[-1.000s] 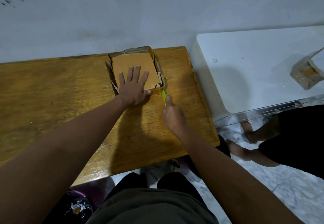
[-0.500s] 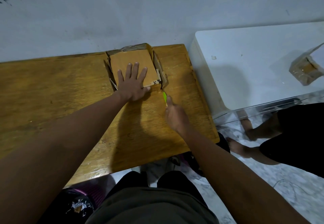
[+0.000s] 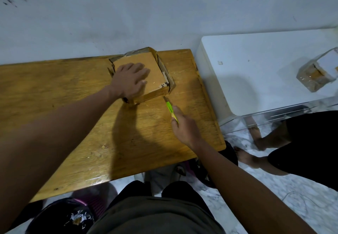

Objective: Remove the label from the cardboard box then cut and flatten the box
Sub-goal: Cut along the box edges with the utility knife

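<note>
A brown cardboard box (image 3: 155,74) sits at the far side of the wooden table (image 3: 73,105), against the wall, turned at an angle with torn flaps along its right side. My left hand (image 3: 130,81) grips it from above, fingers curled over its near left edge. My right hand (image 3: 184,125) holds a green utility knife (image 3: 170,108). The blade tip points at the box's near right corner, a short gap away. A printed "34" shows on the box top near that corner.
A white table (image 3: 265,69) stands to the right with a small taped cardboard piece (image 3: 316,76) on it. Another person's legs (image 3: 292,142) are on the marble floor at the right. Bags lie under the wooden table near my knees.
The box has turned clockwise under my left hand, whose fingers went from flat and spread to curled over the box edge. The knife has drawn back slightly from the corner.
</note>
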